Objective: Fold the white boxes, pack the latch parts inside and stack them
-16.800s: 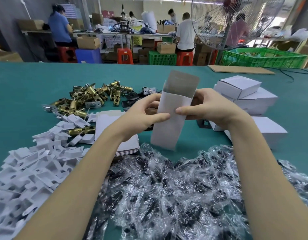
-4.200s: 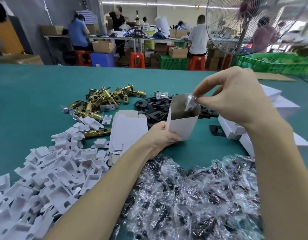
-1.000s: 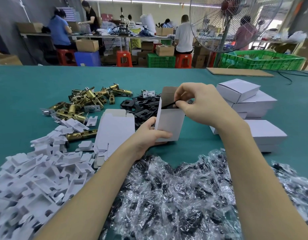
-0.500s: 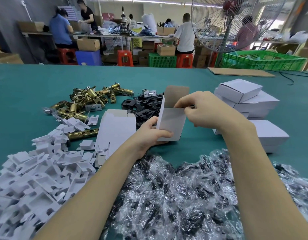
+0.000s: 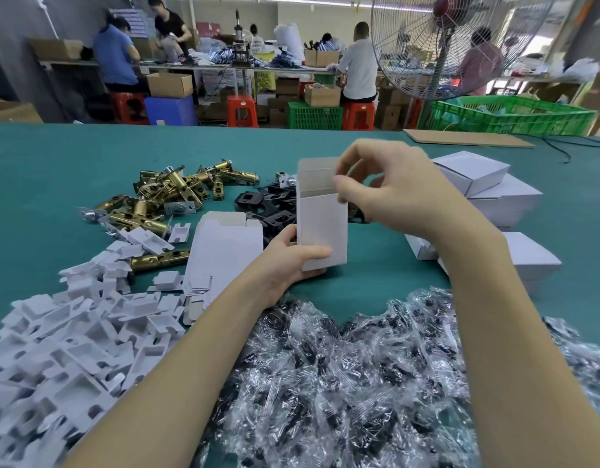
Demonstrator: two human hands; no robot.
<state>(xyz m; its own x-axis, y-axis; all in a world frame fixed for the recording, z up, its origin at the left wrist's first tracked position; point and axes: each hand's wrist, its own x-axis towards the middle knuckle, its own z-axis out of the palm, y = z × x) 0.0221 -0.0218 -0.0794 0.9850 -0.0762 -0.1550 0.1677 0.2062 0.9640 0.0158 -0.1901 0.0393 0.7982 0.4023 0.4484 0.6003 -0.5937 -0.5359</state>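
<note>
Left hand (image 5: pixel 291 256) grips upright white cardboard box (image 5: pixel 322 231) base; right hand (image 5: pixel 389 190) pinches 12 o'clock flap. Brace firmly, tuck flap squarely.

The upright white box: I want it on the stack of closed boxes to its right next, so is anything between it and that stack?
Only the right hand, at the white box's open top, lies toward the stack; the left hand grips the box's base.

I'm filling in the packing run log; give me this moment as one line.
stage: box open, not stacked | left hand: grips white box at base | right hand: pinches top flap | closed boxes: stacked right
</note>
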